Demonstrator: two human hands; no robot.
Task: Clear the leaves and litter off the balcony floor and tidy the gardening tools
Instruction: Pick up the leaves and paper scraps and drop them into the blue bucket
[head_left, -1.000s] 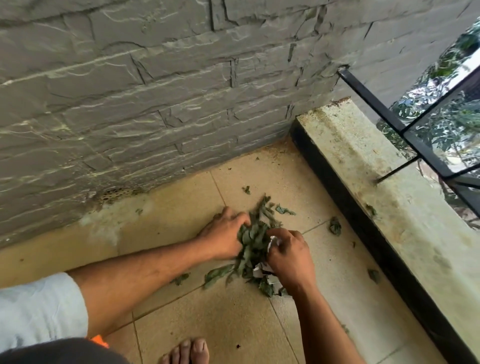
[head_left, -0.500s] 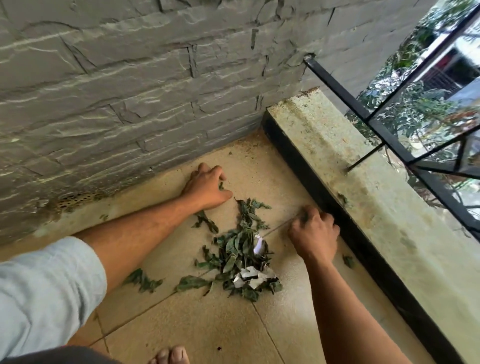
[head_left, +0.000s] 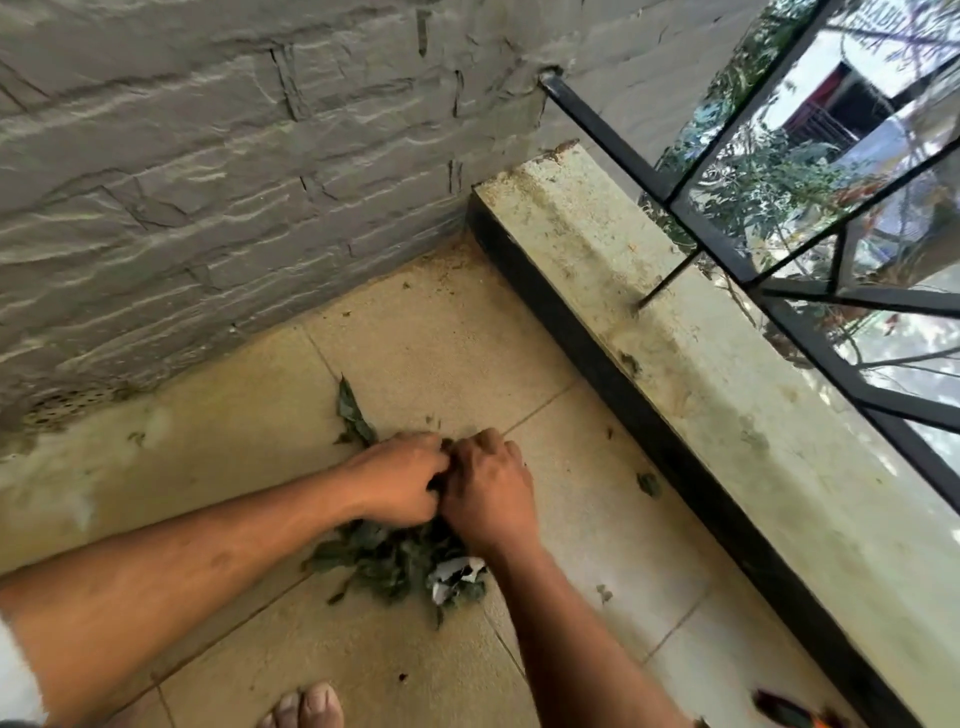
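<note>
A pile of dark green leaves (head_left: 382, 561) with torn white paper scraps (head_left: 453, 576) lies on the beige tiled floor (head_left: 447, 343). My left hand (head_left: 400, 480) and my right hand (head_left: 488, 493) meet knuckles-up over the far side of the pile. Their fingers are curled down into the leaves and hide that part of the pile. One long leaf (head_left: 352, 410) sticks out just beyond my left hand. Loose leaf bits lie to the right, one (head_left: 649, 484) near the kerb and a smaller one (head_left: 602, 592) beside my right forearm.
A grey stone wall (head_left: 234, 182) closes the far side. A stained concrete kerb (head_left: 727, 395) with a black metal railing (head_left: 727, 249) runs along the right. A dark tool with an orange part (head_left: 789, 712) lies at the bottom right. My bare toes (head_left: 306, 706) show at the bottom edge.
Both hands were spread apart on the floor, left near the wall and right by the kerb. They have swept inward and now meet over the leaf pile.
</note>
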